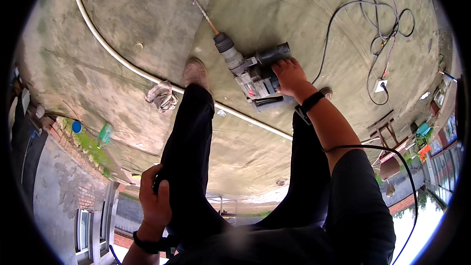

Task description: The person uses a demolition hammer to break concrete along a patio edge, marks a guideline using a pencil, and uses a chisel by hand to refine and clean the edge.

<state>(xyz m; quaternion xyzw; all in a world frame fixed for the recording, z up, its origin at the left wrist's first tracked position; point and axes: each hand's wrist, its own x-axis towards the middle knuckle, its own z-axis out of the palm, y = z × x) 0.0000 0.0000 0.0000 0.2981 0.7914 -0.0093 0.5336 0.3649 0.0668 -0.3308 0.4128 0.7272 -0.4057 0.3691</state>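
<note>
A grey and black rotary hammer drill [250,79] lies on its side on the ground, its long rusty bit pointing away to the upper left. My right hand [289,76] is closed on its body beside the black side handle [273,53]. Low at the left, my left hand [154,196] rests against my left thigh [186,176] with curled fingers; whether anything is inside them is hidden. A crumpled pale cloth [162,97] lies left of my left shoe [195,72]. A white pipe [117,61] runs under or behind my feet.
Tangled cables [385,39] and a white socket block [379,86] lie on the right. A wooden frame [380,130] and assorted items line the right edge. A blue container [76,126], a green bottle [105,133] and a brick border [59,135] are on the left.
</note>
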